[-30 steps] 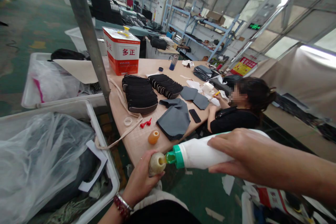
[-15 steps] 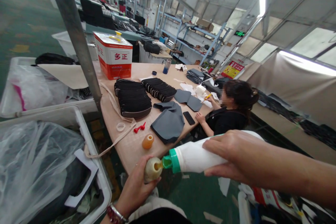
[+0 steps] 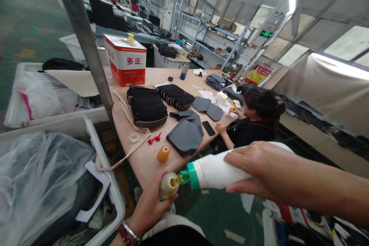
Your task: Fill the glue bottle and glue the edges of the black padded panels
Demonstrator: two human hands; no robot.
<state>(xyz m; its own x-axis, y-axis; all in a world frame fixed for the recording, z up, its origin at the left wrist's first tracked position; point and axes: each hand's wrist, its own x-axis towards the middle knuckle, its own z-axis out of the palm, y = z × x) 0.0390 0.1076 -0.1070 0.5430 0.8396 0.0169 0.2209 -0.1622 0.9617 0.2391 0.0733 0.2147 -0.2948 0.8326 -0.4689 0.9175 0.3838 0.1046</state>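
My right hand (image 3: 259, 171) grips a big white bottle (image 3: 215, 171) with a green spout, tipped on its side. Its spout touches the mouth of a small yellowish squeeze bottle (image 3: 168, 185) held upright in my left hand (image 3: 150, 205), just off the near corner of the wooden table (image 3: 147, 157). On the table close by lie a small orange bottle (image 3: 163, 153), two red caps (image 3: 154, 138) and a roll of clear tape (image 3: 134, 137).
Stacks of black pieces (image 3: 148, 107), grey sheets (image 3: 186, 134), a phone (image 3: 208, 128) and a red-and-white can (image 3: 127, 60) are on the table. A person in black (image 3: 250, 123) sits at its right side. A metal post (image 3: 83, 42) and white bins (image 3: 95, 142) with plastic bags stand left.
The view has shifted slightly; both hands keep the bottles joined spout to mouth. The seated person's hands have moved a little.
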